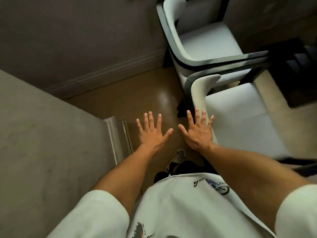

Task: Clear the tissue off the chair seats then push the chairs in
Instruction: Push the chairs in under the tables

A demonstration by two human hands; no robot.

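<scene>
Two pale upholstered chairs with black frames stand on the right. The near chair shows a bare light seat, and the far chair beyond it also has a bare seat. No tissue shows on either seat. My left hand hovers over the floor with fingers spread, palm down, holding nothing. My right hand is spread the same way, its fingertips over the curved back edge of the near chair; I cannot tell if it touches.
A grey wall with a baseboard runs behind, and a beige wall corner juts out on the left. Shiny wooden floor lies between. A dark table base stands right of the chairs. My shoe is below my hands.
</scene>
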